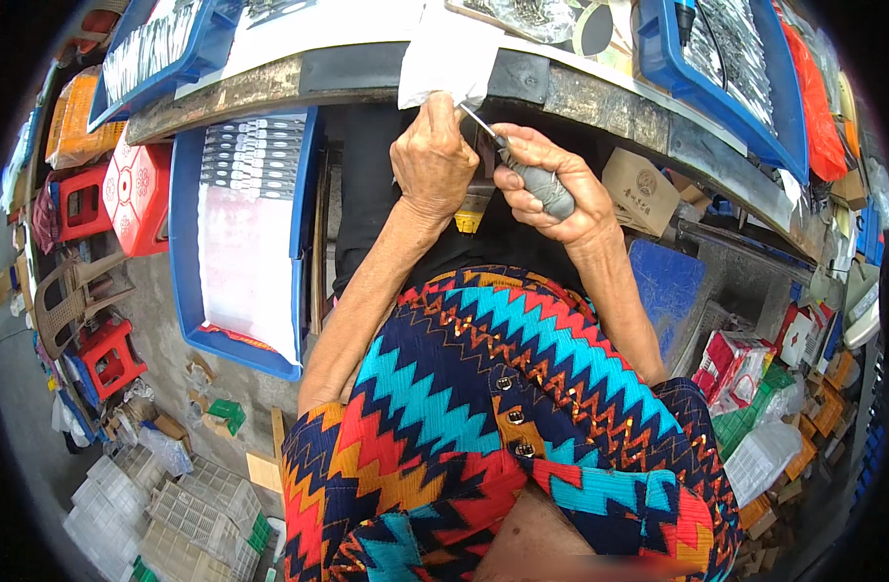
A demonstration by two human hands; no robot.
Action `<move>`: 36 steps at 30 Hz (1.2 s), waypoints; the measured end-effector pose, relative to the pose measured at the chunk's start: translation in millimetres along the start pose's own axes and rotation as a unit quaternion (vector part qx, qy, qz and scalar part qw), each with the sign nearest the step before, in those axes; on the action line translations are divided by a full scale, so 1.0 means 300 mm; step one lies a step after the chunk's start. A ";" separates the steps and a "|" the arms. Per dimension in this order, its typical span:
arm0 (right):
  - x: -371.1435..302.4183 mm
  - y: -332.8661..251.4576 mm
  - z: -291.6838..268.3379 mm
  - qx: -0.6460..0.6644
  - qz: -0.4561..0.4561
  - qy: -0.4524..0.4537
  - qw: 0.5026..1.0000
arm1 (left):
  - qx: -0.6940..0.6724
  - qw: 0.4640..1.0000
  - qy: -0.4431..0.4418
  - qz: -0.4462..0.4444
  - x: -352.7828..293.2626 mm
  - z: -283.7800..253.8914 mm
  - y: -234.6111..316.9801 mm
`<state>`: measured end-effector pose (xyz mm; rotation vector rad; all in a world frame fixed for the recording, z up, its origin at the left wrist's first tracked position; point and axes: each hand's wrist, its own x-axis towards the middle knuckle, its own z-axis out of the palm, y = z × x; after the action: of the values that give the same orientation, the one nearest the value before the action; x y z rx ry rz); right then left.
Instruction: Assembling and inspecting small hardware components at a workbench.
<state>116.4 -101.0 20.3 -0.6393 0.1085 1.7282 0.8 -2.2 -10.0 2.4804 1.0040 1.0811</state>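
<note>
My left hand (433,155) is closed at the table's front edge, fingers pinched over the hanging end of a white sheet (449,60). What those fingers hold, if anything, is hidden. My right hand (564,184) is wrapped around a hand tool (546,192) with a thick, grey, wrapped-looking handle and a thin metal shaft. That shaft points up and left, its end close to my left fingertips and the sheet. I cannot make out the tip.
A blue tray (181,242) with rows of dark-handled pieces and a white sheet stands left, below the worn table edge (600,102). Another blue bin (789,97) of thin metal pieces sits at the table's right. Red stools (113,357) and a cardboard box (640,191) stand around.
</note>
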 end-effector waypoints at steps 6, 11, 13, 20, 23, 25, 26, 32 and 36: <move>0.008 0.004 -0.026 0.087 0.038 -0.064 0.993 | 0.003 1.000 0.004 -0.002 0.003 -0.002 0.009; -0.024 0.007 0.050 -0.260 -0.139 0.079 0.952 | -0.001 1.000 -0.025 -0.017 0.009 -0.031 0.020; -0.044 0.021 0.069 -0.532 -0.245 0.189 0.788 | 0.001 0.999 -0.040 -0.031 0.008 -0.031 0.023; -0.019 0.089 0.061 -0.759 -0.476 0.175 0.408 | -0.012 0.999 -0.022 -0.023 0.007 -0.028 0.019; -0.010 0.082 0.054 -0.737 -0.485 0.151 0.446 | -0.016 0.999 -0.019 -0.021 0.013 -0.026 0.019; -0.008 0.076 0.054 -0.720 -0.472 0.150 0.487 | -0.001 1.000 -0.016 -0.006 0.012 -0.025 0.014; -0.007 0.074 0.061 -0.700 -0.460 0.147 0.526 | -0.001 1.000 -0.016 -0.007 0.011 -0.024 0.010; -0.029 0.069 0.101 -0.562 -0.345 0.170 0.732 | 0.002 1.000 0.004 -0.004 0.011 -0.017 0.006; -0.032 0.055 0.101 -0.427 -0.257 0.157 0.853 | 0.009 1.000 0.010 0.004 0.007 -0.009 0.001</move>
<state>91.6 -101.6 45.9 -1.4534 -0.5964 1.0704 -0.1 -1.2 -6.7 2.4949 1.0161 1.1052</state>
